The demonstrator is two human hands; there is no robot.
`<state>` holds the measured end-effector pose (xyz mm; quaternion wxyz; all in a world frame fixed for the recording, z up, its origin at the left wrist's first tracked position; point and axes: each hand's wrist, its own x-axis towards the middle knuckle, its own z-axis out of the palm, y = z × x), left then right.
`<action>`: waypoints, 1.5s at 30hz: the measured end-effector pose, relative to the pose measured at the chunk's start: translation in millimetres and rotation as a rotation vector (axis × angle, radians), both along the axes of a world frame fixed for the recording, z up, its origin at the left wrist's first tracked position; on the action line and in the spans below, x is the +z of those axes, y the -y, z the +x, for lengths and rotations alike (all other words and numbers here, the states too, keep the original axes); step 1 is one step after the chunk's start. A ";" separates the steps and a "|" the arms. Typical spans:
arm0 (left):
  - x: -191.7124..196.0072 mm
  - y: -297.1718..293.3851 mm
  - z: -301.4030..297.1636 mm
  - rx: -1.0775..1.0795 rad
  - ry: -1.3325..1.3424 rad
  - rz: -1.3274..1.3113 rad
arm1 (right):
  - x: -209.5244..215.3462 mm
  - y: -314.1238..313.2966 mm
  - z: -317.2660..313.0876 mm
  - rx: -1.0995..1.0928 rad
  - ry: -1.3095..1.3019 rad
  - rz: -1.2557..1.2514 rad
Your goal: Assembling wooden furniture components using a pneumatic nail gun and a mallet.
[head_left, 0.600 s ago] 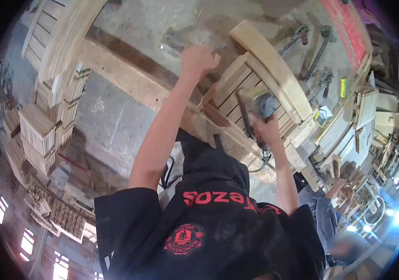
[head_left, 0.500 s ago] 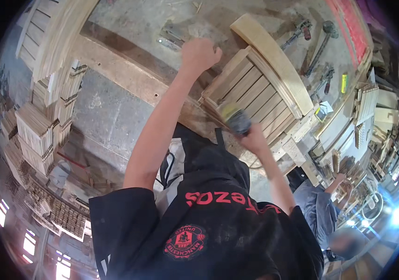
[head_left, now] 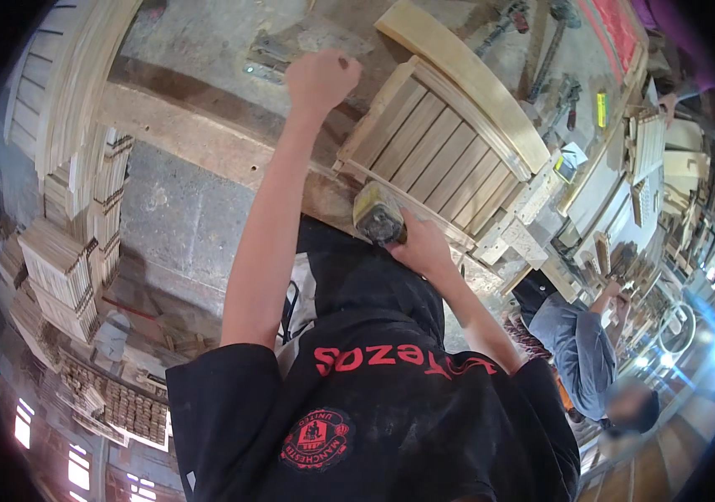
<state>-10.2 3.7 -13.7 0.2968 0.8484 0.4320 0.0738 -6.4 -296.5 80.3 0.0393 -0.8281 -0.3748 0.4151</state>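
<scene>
My left hand is curled into a fist above the bench, beyond the left corner of a slatted wooden panel. What its fingers hold, if anything, is hidden. My right hand grips a blocky yellow-and-dark tool; its exact kind cannot be made out. The tool is close to my body, by the panel's near edge. The panel has several parallel slats inside a pale frame, and a curved wooden rail lies along its far side.
Clamps and a yellow block-shaped item lie on the far right. A metal hinge-like piece rests near my left fist. Stacked wooden parts rise at the left. A co-worker in grey is at the lower right.
The right hand and the tool have come left and slightly up in view, and the tool is less blurred. The left fist and the panel sit further left and higher as the view shifts.
</scene>
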 end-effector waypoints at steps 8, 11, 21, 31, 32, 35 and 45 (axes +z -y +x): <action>11.3 -0.5 0.4 -0.014 -0.079 -0.052 | 4.6 53.1 15.1 -0.107 -0.039 -0.056; 11.4 -0.5 2.3 -0.033 -0.152 -0.032 | 8.2 51.5 17.6 -0.119 -0.047 -0.052; 0.0 -11.6 -2.3 -0.105 -0.160 -0.022 | 4.8 138.1 33.6 -0.178 -0.080 -0.142; -5.8 -11.5 1.3 -0.049 -0.171 -0.065 | -6.4 206.5 57.3 -0.237 -0.054 -0.138; -8.7 -15.2 -3.2 -0.041 -0.149 -0.052 | -1.1 208.1 58.2 -0.251 -0.064 -0.141; -9.5 -12.3 1.5 -0.055 -0.200 -0.030 | 0.8 236.1 60.1 -0.297 -0.043 -0.152; -4.2 -9.6 1.1 -0.049 -0.191 -0.026 | 0.9 278.9 80.2 -0.417 -0.090 -0.296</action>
